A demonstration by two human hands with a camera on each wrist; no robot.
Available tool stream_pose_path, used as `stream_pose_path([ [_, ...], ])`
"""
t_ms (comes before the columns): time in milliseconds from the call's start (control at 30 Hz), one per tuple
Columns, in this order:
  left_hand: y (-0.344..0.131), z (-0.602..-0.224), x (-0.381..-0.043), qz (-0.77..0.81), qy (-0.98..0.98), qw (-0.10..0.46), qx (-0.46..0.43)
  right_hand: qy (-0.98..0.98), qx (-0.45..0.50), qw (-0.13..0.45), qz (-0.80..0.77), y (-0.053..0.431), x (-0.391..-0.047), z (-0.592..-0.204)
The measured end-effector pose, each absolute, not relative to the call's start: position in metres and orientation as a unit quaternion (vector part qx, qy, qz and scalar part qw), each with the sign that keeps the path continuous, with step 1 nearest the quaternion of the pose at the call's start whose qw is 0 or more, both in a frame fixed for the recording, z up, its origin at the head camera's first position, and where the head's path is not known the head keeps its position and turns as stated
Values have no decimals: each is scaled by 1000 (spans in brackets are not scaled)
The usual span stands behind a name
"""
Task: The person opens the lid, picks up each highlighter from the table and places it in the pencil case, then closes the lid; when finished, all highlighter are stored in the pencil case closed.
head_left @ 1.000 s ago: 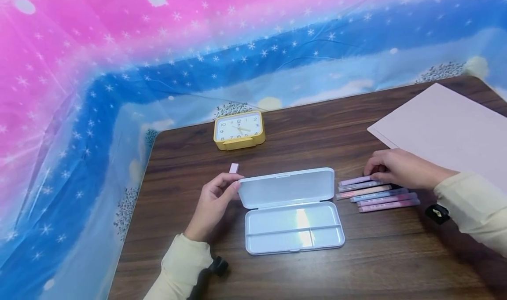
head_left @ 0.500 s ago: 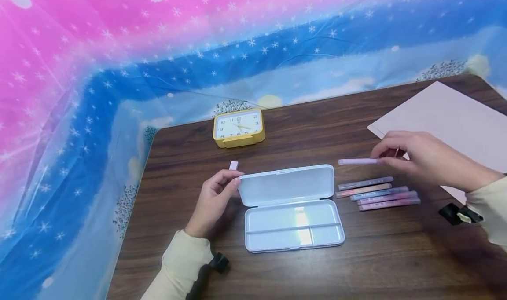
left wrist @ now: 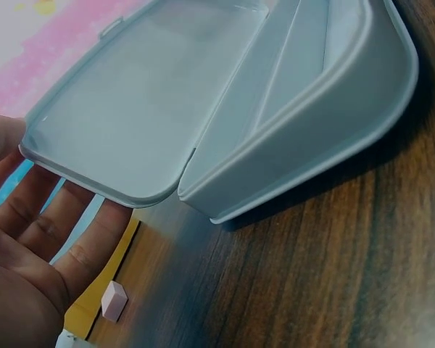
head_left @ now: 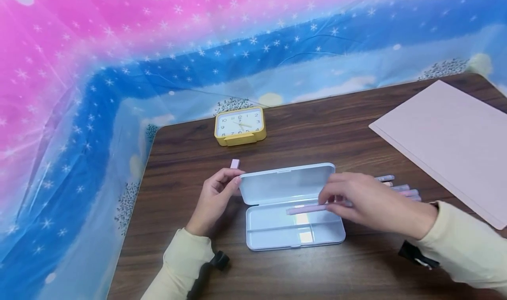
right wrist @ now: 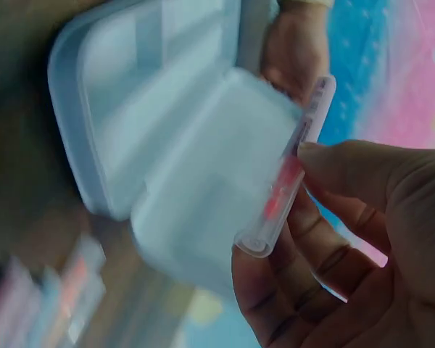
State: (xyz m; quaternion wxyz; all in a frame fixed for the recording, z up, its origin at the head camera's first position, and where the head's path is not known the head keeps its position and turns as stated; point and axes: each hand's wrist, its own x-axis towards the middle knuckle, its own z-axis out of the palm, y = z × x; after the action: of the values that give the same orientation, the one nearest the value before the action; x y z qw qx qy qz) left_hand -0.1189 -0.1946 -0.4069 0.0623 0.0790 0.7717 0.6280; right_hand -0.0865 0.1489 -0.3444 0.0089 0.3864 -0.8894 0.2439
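A pale plastic pencil case (head_left: pixel 269 218) lies opened on the table, its lid (head_left: pixel 283 186) tilted up at the back. My left hand (head_left: pixel 214 199) pinches the lid's left corner, thumb in front and fingers behind, as the left wrist view shows. Over the case's right half, my right hand (head_left: pixel 368 203) holds a lilac pen (head_left: pixel 305 209) between thumb and fingers. The right wrist view shows the pen's clear end and a red part inside its barrel. Below the pen, the case's divided compartments hold nothing that I can see.
Several more pens (head_left: pixel 408 190) lie right of the case, partly hidden by my right hand. A small pink block (head_left: pixel 235 163) is behind my left hand. A yellow clock (head_left: pixel 240 126) stands at the back, and a large pale pink flat sheet or folder (head_left: pixel 443 137) lies at right.
My right hand has lifted the lilac pen from the row of pens and carried it left over the case. My left hand stays at the lid's corner.
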Motion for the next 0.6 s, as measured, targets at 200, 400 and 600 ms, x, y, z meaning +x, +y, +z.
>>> stream_pose_path([
  [200, -194, -405, -117, 630, 769, 66, 83, -891, 371, -43, 256, 128, -87, -365],
  [400, -194, -404, -116, 632, 768, 67, 84, -890, 364, -64, 267, 118, -88, -381],
  [600, -194, -405, -116, 631, 769, 62, 84, -891, 372, -66, 251, 109, -88, -396],
])
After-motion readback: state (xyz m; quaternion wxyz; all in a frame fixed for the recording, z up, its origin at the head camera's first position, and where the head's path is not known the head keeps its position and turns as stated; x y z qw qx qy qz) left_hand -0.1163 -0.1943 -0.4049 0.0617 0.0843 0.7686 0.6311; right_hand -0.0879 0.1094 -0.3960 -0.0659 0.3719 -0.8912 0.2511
